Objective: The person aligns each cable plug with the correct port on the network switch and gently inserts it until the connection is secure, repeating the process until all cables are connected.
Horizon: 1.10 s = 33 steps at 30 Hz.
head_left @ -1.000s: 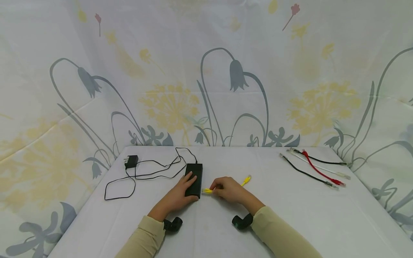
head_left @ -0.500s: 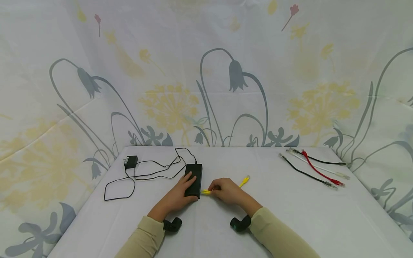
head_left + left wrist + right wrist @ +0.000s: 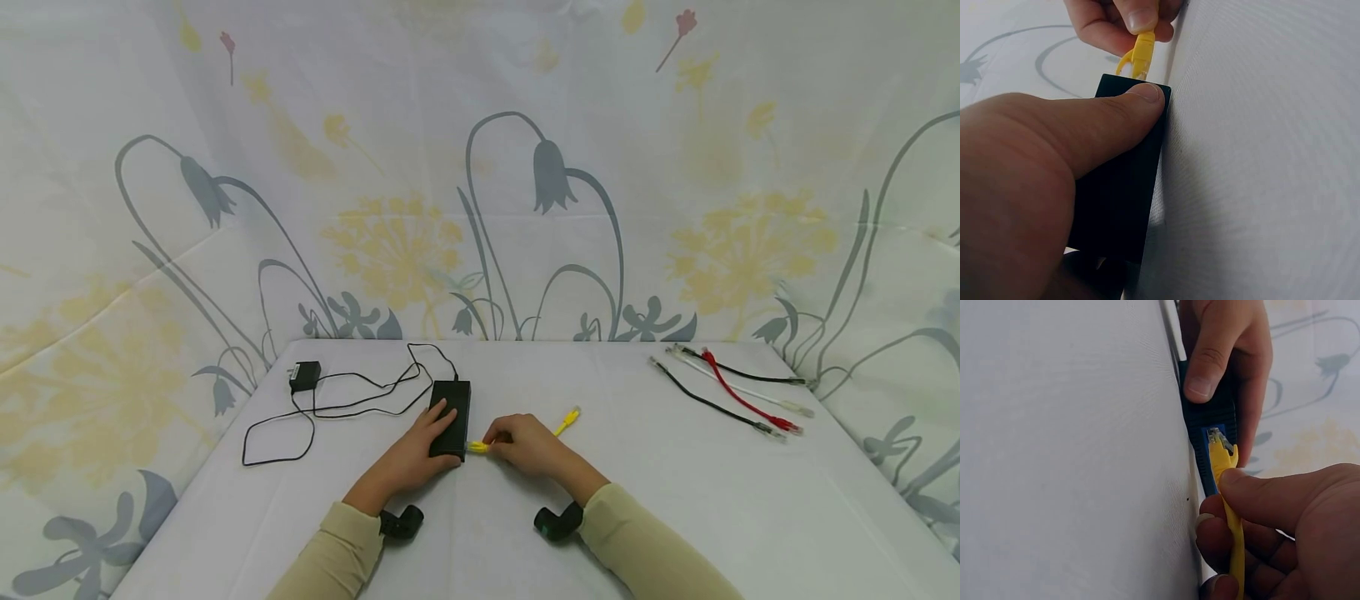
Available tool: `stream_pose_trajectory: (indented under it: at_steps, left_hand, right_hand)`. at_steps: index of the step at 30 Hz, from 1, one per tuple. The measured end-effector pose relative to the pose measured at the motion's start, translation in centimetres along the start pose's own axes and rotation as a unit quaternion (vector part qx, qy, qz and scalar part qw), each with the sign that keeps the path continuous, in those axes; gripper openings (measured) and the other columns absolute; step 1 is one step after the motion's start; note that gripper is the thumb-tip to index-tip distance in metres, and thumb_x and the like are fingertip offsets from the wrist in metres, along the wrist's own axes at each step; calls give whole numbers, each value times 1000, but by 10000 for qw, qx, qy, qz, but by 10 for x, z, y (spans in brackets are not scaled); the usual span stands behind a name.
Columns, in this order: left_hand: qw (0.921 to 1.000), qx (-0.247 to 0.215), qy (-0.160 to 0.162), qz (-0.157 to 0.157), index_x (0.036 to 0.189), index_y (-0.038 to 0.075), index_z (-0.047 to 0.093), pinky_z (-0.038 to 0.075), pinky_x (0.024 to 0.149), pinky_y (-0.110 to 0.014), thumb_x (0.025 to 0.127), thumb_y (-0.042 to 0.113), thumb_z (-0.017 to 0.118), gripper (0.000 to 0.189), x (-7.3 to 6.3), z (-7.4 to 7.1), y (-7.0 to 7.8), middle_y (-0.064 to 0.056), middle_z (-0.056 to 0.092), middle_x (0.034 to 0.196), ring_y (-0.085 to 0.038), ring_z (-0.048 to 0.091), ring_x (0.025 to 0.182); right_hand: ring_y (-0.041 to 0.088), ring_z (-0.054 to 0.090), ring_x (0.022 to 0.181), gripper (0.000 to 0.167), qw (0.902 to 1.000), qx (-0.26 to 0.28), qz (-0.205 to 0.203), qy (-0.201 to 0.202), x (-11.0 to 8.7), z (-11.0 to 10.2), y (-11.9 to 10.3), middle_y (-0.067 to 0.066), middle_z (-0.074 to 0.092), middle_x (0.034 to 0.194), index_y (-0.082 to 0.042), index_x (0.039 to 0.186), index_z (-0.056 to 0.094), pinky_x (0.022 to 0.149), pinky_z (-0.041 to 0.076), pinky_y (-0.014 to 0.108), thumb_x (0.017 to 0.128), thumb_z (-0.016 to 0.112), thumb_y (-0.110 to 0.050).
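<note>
Right hand (image 3: 528, 442): grip pinching yellow Ethernet cable (image 3: 1235, 534) | left hand (image 3: 412, 458): holding black network switch (image 3: 459, 407) | both mid-counter (image 3: 750, 508), well short of far edge | plug (image 3: 1218, 456), if angled, could jam against blue port (image 3: 1205, 461)

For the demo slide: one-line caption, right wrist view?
Right hand pinches a yellow cable, its clear plug pointed at the black box held by the left hand.
</note>
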<state>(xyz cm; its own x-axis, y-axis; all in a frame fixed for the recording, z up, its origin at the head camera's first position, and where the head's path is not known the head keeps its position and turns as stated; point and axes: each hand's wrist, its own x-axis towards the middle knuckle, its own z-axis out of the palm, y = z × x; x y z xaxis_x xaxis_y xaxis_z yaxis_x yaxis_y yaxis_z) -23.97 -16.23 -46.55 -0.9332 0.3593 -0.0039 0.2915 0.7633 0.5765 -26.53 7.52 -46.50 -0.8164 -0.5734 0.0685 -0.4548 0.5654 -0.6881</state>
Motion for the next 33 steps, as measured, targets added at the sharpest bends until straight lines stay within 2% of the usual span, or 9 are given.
stream_pose_trajectory:
  at_steps: [12,24,33]
  left_hand:
    - [10000,-43,-25,-18,153,19,32,29,112,-59,89,40,68,76,-1,-1,2,-3,15,164,-36,15,150]
    - [9999,4,-120,-98,154,23,30,28,113,-58,90,41,68,77,0,-1,1,0,13,164,-34,11,151]
    - [9998,59,-167,-52,154,21,30,28,112,-59,89,41,68,77,1,-2,1,-3,13,164,-36,12,150]
  right_hand:
    - [6,56,75,10,9998,-94,-148,85,-1,1,-2,-6,67,84,-14,98,72,69,47,24,92,63,-12]
    - [5,58,78,10,9998,-141,-93,143,0,4,-4,-7,69,88,-15,100,72,72,48,24,92,65,-15]
    - [5,60,82,10,9991,-318,-97,261,3,6,-4,-5,71,91,-14,97,74,75,49,25,91,66,-14]
